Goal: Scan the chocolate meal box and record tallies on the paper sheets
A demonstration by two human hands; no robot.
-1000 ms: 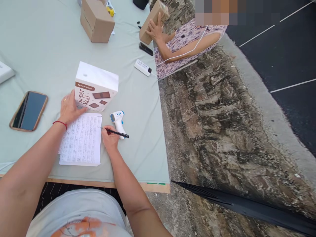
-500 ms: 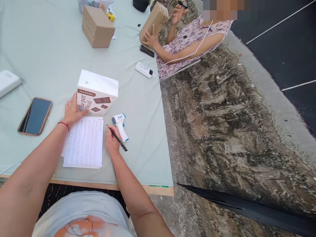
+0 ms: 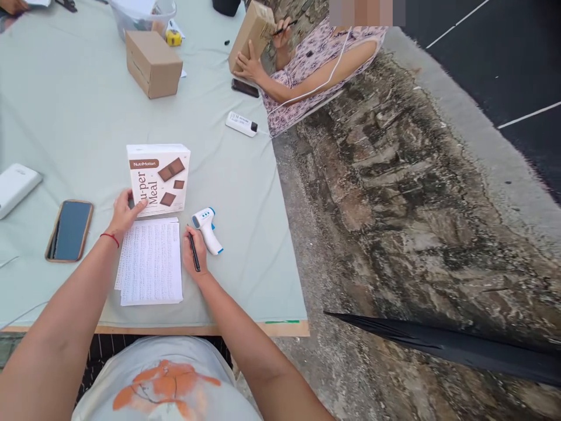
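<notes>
My left hand [image 3: 125,211] grips the lower left edge of a white food box [image 3: 179,190] printed with brown bars, its thumb across the front. The box faces me, upright on the cloth, just beyond a stack of papers [image 3: 151,263] covered with rows of small writing. At the right edge of the papers rests my right hand [image 3: 196,251], its fingers closed round a black pen [image 3: 193,252]. Right beside that hand lies a white and blue infrared thermometer [image 3: 208,230].
A phone [image 3: 70,231] and a white power bank [image 3: 18,188] lie at left. Farther back are a cardboard box [image 3: 154,64], a plastic tub [image 3: 142,19] and a yellow tape measure [image 3: 173,38]. Across the corner, another person holds a carton [image 3: 248,38] and a pen, near a white device [image 3: 242,124].
The white box has turned and tilted so its printed front faces me more squarely. My right hand's pen now points more steeply upward. The view has shifted, and the other person's pen hand has lowered toward the carton.
</notes>
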